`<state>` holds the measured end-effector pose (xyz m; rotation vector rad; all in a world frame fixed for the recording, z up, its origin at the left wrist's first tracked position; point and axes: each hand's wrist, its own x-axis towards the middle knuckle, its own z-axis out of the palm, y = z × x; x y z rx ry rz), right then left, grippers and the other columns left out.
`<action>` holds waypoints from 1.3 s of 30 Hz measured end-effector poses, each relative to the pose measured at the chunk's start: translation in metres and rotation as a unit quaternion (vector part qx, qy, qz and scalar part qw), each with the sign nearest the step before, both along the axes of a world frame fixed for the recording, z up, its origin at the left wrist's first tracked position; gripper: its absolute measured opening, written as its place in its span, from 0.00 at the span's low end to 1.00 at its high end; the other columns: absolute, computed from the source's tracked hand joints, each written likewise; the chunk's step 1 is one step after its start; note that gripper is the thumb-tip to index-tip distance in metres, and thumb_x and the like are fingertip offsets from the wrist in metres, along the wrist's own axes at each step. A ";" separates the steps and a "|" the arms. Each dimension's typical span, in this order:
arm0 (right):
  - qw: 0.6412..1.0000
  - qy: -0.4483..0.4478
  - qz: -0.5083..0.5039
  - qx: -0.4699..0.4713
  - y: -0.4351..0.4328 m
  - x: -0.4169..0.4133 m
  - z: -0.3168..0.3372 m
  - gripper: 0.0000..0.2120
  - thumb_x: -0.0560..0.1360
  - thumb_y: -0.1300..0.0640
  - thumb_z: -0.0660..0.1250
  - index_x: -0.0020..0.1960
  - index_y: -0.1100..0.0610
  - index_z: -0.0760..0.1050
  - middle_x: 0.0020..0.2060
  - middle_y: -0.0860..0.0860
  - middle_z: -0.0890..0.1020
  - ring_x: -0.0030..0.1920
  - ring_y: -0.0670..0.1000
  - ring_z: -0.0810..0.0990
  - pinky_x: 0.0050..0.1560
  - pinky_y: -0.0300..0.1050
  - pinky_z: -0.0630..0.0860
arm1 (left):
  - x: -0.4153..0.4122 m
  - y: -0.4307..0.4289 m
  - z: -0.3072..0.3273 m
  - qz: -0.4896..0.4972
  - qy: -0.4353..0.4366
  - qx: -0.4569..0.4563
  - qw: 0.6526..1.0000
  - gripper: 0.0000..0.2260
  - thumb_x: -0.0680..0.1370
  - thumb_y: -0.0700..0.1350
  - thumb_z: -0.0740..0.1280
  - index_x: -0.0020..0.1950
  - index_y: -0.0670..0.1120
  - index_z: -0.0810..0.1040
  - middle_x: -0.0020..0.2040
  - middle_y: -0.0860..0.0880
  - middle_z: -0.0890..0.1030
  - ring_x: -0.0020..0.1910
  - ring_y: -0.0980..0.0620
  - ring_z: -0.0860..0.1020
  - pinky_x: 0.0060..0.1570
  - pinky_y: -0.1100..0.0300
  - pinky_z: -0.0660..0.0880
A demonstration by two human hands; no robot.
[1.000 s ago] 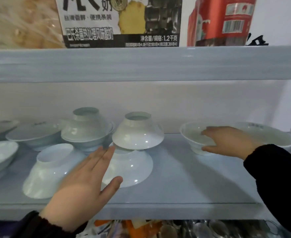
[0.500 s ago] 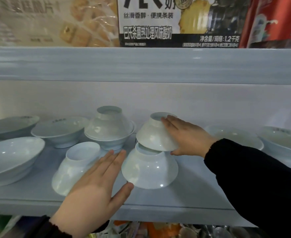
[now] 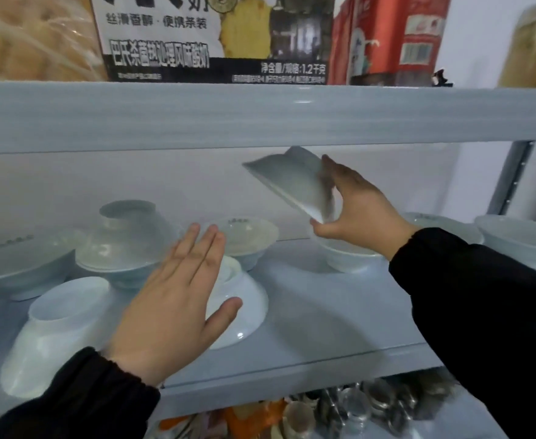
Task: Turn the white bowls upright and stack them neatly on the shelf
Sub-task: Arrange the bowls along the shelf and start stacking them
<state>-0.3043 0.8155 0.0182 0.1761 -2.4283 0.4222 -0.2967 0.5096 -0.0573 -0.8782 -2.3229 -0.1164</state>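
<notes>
Head cam: the right hand [image 3: 358,210] is clamped on the held bowl [image 3: 292,182], up in the air at about 1 o'clock. The thumb is on the low rim and the fingers are round the foot side. The bowl is tipped, mouth facing 7 o'clock, and it's a bit blurry. Its foot sits just under the front lip of the top shelf [image 3: 260,115], so there's hardly any headroom. Straight below the hand the lower bowl [image 3: 345,259] stands upright on the shelf [image 3: 323,312], with clear air between the two.

The left hand [image 3: 178,296] is flat, fingers straight and together, thumb out. It's over the centre bowl [image 3: 244,315], which is upside down at 6 o'clock. Can't tell if it actually touches. That bowl's rim is near the shelf's front edge.

The front-left bowl [image 3: 48,337] at 8 o'clock is upside down too, also close to the edge. At 9 o'clock the flipped bowl [image 3: 127,229] sits on an upright one. The back bowl [image 3: 247,236] stands upright behind the left fingertips. There's a bare patch of shelf at 4 o'clock, between the centre bowl and the right sleeve [image 3: 482,312].
</notes>
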 end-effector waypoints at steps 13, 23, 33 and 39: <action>0.688 -0.009 -0.035 -0.725 0.187 0.094 -0.026 0.14 0.80 0.65 0.57 0.65 0.59 0.66 0.57 0.60 0.77 0.53 0.64 0.80 0.35 0.62 0.82 | -0.014 0.155 0.008 -0.132 0.012 -0.026 0.991 0.36 0.79 0.63 0.51 0.80 0.41 0.53 0.79 0.44 0.57 0.79 0.48 0.48 0.75 0.53 0.49; 0.712 -0.167 -0.121 -0.671 0.244 0.119 -0.090 0.18 0.79 0.71 0.59 0.69 0.66 0.68 0.57 0.62 0.79 0.51 0.64 0.81 0.30 0.57 0.82 | -0.012 0.201 -0.006 -0.140 0.008 -0.059 0.988 0.37 0.79 0.64 0.50 0.79 0.40 0.53 0.79 0.44 0.57 0.79 0.47 0.49 0.75 0.49 0.56; 0.721 -0.204 -0.138 -0.648 0.249 0.109 -0.099 0.19 0.78 0.72 0.60 0.69 0.69 0.68 0.64 0.65 0.76 0.54 0.66 0.80 0.30 0.54 0.82 | -0.012 0.194 -0.013 -0.135 -0.005 -0.045 0.990 0.37 0.79 0.65 0.49 0.80 0.42 0.52 0.79 0.45 0.57 0.79 0.49 0.48 0.75 0.49 0.55; 0.721 -0.214 -0.143 -0.644 0.246 0.098 -0.099 0.19 0.77 0.71 0.60 0.68 0.69 0.69 0.63 0.65 0.77 0.53 0.66 0.81 0.30 0.54 0.82 | -0.011 0.185 -0.013 -0.124 -0.015 -0.034 0.992 0.37 0.79 0.66 0.47 0.80 0.43 0.51 0.80 0.47 0.55 0.79 0.50 0.47 0.75 0.48 0.57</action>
